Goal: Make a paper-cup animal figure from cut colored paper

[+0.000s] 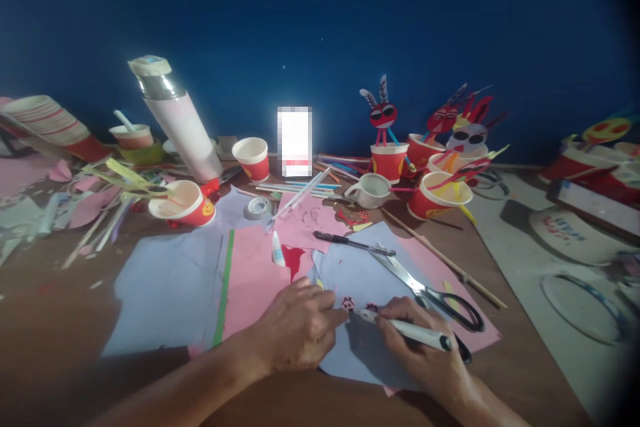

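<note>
Head view: right hand (pixel 420 337) closed in writing grip around white plastic marker pen with dark end (pixel 419 332). Left hand (pixel 303 320) half curled, index fingertip at small round red-and-white paper face (pixel 348 303); cannot tell whether palm hides something. For good marking, probably best: press face edge lightly, move nib in short strokes, avoid smearing. Face lies left of silver scissors with black handles (pixel 424 291), on pale-blue paper sheet (pixel 345 280), just beyond left fingertip, near nib.
</note>
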A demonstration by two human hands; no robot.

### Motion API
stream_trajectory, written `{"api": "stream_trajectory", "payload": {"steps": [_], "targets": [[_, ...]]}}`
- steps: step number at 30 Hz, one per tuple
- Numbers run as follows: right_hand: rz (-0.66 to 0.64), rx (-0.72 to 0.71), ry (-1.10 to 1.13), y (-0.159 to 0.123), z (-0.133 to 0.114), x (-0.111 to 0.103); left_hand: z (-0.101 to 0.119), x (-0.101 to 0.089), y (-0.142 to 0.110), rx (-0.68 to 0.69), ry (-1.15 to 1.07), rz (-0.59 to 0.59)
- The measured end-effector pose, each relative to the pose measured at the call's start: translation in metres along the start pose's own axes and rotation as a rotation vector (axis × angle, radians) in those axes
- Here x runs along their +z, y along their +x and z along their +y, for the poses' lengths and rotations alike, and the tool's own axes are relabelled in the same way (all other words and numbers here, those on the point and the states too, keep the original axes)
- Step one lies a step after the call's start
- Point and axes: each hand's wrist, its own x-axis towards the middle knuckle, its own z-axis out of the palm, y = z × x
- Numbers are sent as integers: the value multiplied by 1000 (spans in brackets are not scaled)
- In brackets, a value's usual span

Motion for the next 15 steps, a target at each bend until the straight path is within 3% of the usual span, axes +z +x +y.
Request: {"api": "stream_trajectory", "payload": {"steps": [9, 15], "targets": [[7, -6, 16, 2, -2, 0, 0, 2, -1, -4, -4, 10], [32, 114, 170, 0, -3, -5, 0, 1, -1, -8, -5, 20]]}}
